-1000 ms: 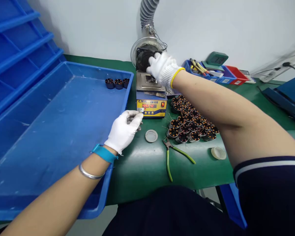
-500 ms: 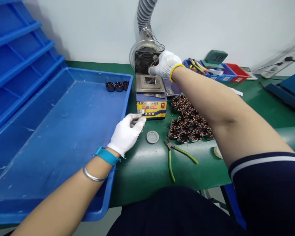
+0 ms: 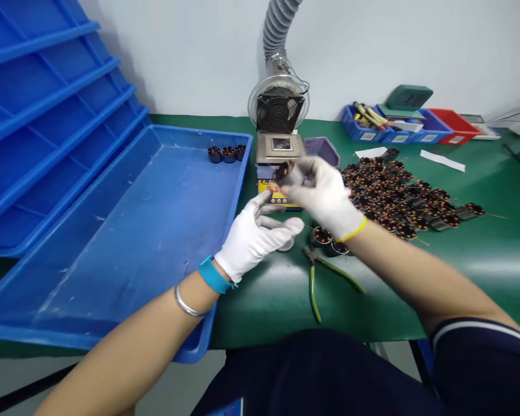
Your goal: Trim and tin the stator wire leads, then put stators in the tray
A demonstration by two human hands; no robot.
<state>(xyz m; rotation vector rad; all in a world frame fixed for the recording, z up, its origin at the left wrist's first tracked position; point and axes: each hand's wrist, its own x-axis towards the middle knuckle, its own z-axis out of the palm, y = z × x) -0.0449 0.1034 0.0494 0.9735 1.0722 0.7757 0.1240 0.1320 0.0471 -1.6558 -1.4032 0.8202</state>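
Observation:
My right hand (image 3: pixel 318 188), in a white glove with a yellow cuff, grips a motor stator (image 3: pixel 283 171), a short dark cylinder with copper windings showing at its end. It is slightly blurred and held in front of the solder pot (image 3: pixel 279 149), whose yellow panel is partly covered. Just below, my gloved left hand (image 3: pixel 260 231) is open, fingers spread and curved, with nothing in it. A small round lid (image 3: pixel 286 245) lies partly hidden behind that hand. To the right, many similar stators (image 3: pixel 385 193) stand grouped on the green bench.
A large blue tray (image 3: pixel 134 242) on the left holds three stators (image 3: pixel 228 154) at its far corner. Green-handled cutters (image 3: pixel 314 283) lie open near the front. Behind the pot are a fan (image 3: pixel 281 112) and duct (image 3: pixel 279 29); tool bins (image 3: pixel 364 130) stand back right.
My right hand has come back from the fan behind the solder pot, bringing the stator toward my left hand. My left hand has risen slightly and its fingers have opened. The view has turned right.

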